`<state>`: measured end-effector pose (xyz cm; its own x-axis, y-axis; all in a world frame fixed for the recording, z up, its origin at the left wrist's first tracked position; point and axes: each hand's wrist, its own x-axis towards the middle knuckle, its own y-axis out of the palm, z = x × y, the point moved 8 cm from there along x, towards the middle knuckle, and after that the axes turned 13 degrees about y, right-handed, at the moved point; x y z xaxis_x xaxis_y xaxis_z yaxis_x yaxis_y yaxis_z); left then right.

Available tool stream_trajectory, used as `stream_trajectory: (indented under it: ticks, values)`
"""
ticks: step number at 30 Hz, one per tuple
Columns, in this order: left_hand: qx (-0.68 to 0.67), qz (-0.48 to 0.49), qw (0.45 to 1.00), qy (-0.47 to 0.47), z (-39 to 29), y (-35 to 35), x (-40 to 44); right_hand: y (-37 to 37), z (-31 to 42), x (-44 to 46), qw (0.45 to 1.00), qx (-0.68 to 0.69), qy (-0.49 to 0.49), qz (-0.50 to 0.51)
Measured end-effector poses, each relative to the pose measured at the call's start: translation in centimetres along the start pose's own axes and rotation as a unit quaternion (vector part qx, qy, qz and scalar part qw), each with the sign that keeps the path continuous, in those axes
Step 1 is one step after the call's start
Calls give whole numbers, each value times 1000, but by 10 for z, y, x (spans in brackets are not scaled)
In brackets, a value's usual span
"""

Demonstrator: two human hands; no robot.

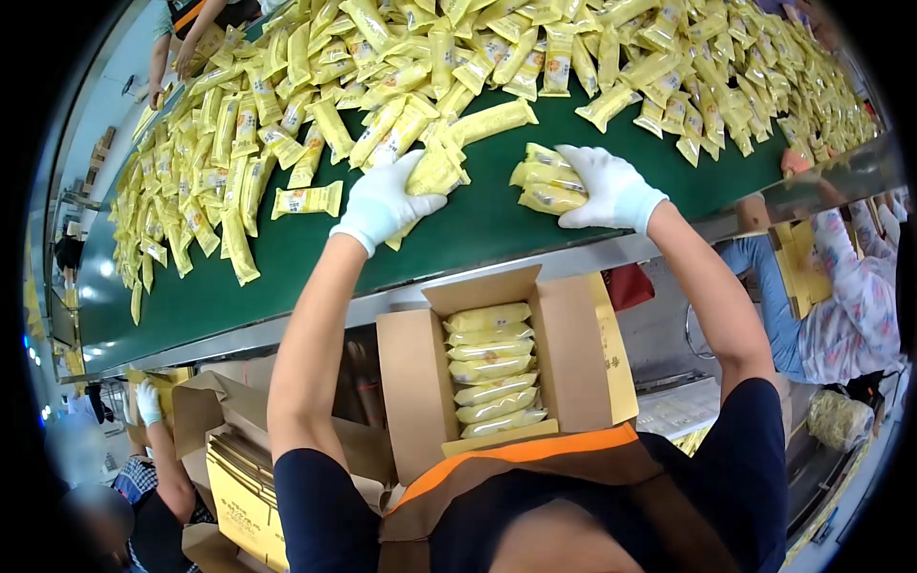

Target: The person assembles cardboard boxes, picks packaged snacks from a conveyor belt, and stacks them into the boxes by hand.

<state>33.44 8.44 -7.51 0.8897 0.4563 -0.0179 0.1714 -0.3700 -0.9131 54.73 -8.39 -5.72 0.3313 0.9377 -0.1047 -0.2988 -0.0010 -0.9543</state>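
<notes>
Left hand, white-gloved: fingers closed around yellow packets just above the desk's near side; exact count hidden by overlap. Right hand, also gloved: grasping a small bundle of at least three packets, side by side, apart from the left hand's load. Open carton, one, below the desk edge: flaps spread, holding a row of about seven visible packets laid crosswise, stacked from far wall towards near flap. By appearance, this row is largely made up; whether layers lie beneath cannot be told. Green desk: bears a large loose heap of like packets, unboxed and unsorted, plus one single packet lying beside the left hand. Also present: yellow printed cartons, lower left; a co-worker's gloved hand; another person in a patterned sleeve, right.
</notes>
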Motion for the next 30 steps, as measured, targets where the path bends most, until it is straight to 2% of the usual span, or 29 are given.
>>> stream_trajectory:
  ticks: [2, 4, 6, 7, 8, 10, 11, 12, 13, 14, 16, 17, 20, 21, 22, 24, 25, 26, 27, 28, 30]
  values:
    - [94, -49, 992, 76, -19, -1, -9, 7, -14, 18, 988, 6, 44, 146]
    - [145, -53, 981, 117, -45, -2, -23, -3, 1, 41, 986, 52, -14, 159]
    - [113, -61, 986, 102, -49, -1, -27, -22, 26, 69, 982, 59, 12, 177]
    - [85, -48, 992, 82, -47, -1, -25, -19, 34, 90, 981, 96, -22, 170]
    - [103, -70, 987, 101, -48, -2, -25, -13, 40, 114, 976, 132, -57, 162]
    - [142, -117, 973, 139, -50, -7, -25, 6, 58, 129, 969, 78, -66, 224]
    - [116, -56, 986, 104, -40, 2, -22, 10, 57, 130, 968, 50, -70, 234]
    - [132, -9, 985, 112, -45, 1, -20, 11, 60, 126, 967, 20, -73, 245]
    - [140, -1, 984, 114, -49, -1, -22, 14, 58, 117, 957, 48, -59, 282]
    - [145, 7, 982, 116, -53, 1, -24, 11, 55, 107, 963, -23, -80, 255]
    - [154, -21, 976, 154, -56, 8, -29, 4, 51, 79, 980, -36, -118, 156]
    - [159, -36, 971, 175, -59, 10, -31, 6, 48, 70, 983, -3, -95, 156]
    - [101, 69, 987, 103, -56, 6, -24, 14, 45, 60, 984, 64, -75, 146]
    - [92, 65, 986, 119, -58, -2, -25, 7, 45, 54, 982, 47, -60, 175]
    - [77, 51, 991, 101, -52, -15, -24, 2, 38, 48, 983, 26, -60, 173]
    - [18, -62, 994, 92, -21, -45, -21, -1, 15, 32, 984, 6, -36, 173]
    - [-118, -94, 986, 65, -5, -55, -13, 1, 2, 27, 986, 56, -25, 155]
    - [-254, -122, 959, 37, 7, -60, -2, 0, -5, 25, 991, 68, -28, 115]
    - [-386, -110, 916, 2, 18, -50, 13, -1, -4, 22, 991, 64, -22, 116]
    - [-273, -89, 958, 6, 27, -50, 26, -1, 0, 22, 991, 63, -15, 115]
    - [-175, -66, 982, 25, 21, -32, 40, 0, 2, 22, 991, 52, -10, 124]
